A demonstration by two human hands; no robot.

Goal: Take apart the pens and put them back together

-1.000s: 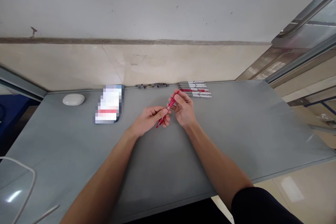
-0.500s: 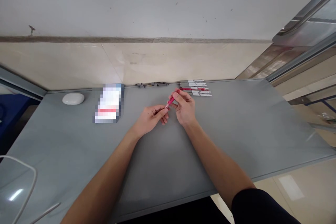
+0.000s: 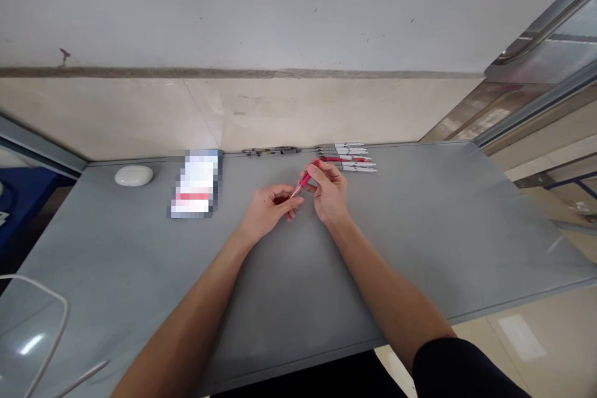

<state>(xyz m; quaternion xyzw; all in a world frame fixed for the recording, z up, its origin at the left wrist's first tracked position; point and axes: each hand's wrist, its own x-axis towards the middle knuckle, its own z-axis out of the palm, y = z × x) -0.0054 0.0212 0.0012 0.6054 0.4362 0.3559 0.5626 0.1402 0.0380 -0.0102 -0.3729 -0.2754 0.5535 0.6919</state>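
Note:
My right hand [image 3: 329, 193] is closed round a red pen [image 3: 304, 181] and holds it slanted above the grey table [image 3: 420, 230]. My left hand [image 3: 269, 208] meets the pen's lower tip with pinched fingers; whatever small part they grip is hidden. Behind my hands, a row of several white and red pens [image 3: 347, 158] lies by the table's far edge.
A white oval case [image 3: 134, 175] and a blurred card or booklet [image 3: 196, 185] lie at the far left. A dark pile of small parts [image 3: 270, 151] sits at the back edge. A white cable [image 3: 41, 317] loops at the near left. A wall stands behind the table.
The lower red section that showed below my left hand is gone from sight. The visible pen is now shorter, and my left fingers have closed up at its tip.

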